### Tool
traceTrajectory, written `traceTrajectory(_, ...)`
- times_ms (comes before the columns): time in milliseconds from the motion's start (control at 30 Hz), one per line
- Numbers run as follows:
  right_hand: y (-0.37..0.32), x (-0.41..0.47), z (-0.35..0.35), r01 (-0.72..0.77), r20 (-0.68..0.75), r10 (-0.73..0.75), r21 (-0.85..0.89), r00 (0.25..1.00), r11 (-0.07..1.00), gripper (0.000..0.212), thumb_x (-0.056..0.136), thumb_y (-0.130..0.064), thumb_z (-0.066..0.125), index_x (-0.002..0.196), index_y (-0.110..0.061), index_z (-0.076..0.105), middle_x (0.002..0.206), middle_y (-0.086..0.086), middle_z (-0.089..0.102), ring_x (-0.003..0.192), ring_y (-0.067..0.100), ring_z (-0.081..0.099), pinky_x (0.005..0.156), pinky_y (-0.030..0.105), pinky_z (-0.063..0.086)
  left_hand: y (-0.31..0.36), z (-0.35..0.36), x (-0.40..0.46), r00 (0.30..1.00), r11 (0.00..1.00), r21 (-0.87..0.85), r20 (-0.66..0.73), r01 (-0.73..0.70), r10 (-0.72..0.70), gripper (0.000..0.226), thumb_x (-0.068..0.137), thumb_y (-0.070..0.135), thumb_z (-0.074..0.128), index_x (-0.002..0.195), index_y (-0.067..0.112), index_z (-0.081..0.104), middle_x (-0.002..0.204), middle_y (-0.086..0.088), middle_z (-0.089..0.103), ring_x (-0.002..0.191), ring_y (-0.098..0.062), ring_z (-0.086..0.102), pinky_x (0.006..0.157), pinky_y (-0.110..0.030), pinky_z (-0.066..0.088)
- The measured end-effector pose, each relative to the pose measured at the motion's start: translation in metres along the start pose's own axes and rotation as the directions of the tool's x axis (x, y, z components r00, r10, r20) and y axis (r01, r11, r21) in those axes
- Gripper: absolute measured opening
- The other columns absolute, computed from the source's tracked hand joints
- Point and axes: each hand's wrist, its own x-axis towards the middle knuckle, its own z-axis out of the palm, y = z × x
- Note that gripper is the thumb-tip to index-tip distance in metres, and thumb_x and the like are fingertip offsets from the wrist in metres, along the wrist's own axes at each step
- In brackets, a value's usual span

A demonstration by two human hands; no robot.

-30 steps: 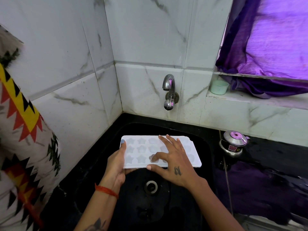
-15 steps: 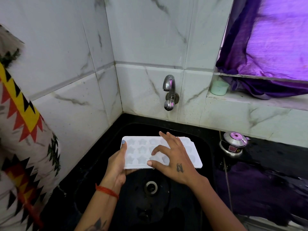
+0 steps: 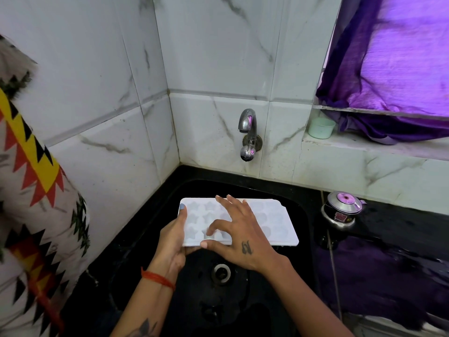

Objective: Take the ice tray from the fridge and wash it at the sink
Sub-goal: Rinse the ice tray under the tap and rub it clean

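Head view: left hand (image 3: 173,242) grips ice tray (image 3: 272,222); right hand (image 3: 239,237) rubs it, fingers spread.

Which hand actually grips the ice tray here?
The left hand grips the ice tray by its left end; the right hand only spreads fingers over its top.

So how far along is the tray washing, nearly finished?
Fetching looks done: the tray is already over the sink. In hand: the left hand grips its left end while the right hand lies over the star moulds, its fingers spread on them. No water shows at the tap, so the wetting and rinsing seem still to come.
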Motion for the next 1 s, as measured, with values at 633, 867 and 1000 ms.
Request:
traceTrajectory(633, -0.0011, 0.0001, 0.0008, 0.004, 0.054, 0.0, -0.079, 0.999, 0.997, 0.046, 0.081, -0.068, 0.039, 0.096, -0.035, 0.068, 0.157, 0.002, 0.02, 0.147, 0.02, 0.001, 0.118, 0.042, -0.007, -0.0018, -0.0007, 0.0004, 1.0, 1.0, 0.005, 0.004, 0.022, -0.022, 0.043, 0.09, 0.051, 0.05, 0.094, 0.011, 0.066, 0.084, -0.01, 0.072, 0.065, -0.022, 0.07, 0.047, -0.028, 0.053)
traceTrajectory(867, -0.0022, 0.0007, 0.0007, -0.002, 0.064, 0.006, -0.072, 0.998, 0.997, 0.048, 0.08, -0.069, 0.037, 0.102, -0.039, 0.068, 0.158, 0.0, 0.018, 0.147, 0.018, -0.001, 0.118, 0.042, -0.007, 0.0005, 0.0002, -0.0022, 1.0, 1.0, -0.001, -0.002, 0.011, -0.011, 0.04, 0.091, 0.05, 0.05, 0.088, 0.012, 0.065, 0.075, -0.007, 0.072, 0.057, -0.019, 0.069, 0.042, -0.026, 0.051)
traceTrajectory(1000, -0.0014, 0.0007, 0.0009, -0.014, 0.061, 0.016, -0.044, 0.998, 0.999, 0.046, 0.08, -0.069, 0.04, 0.101, -0.039, 0.068, 0.158, -0.001, 0.018, 0.146, 0.017, -0.001, 0.117, 0.038, -0.009, 0.001, 0.0, -0.0029, 1.0, 1.0, 0.003, -0.003, 0.01, -0.01, 0.041, 0.091, 0.05, 0.05, 0.089, 0.013, 0.066, 0.078, -0.008, 0.072, 0.06, -0.02, 0.069, 0.043, -0.026, 0.052)
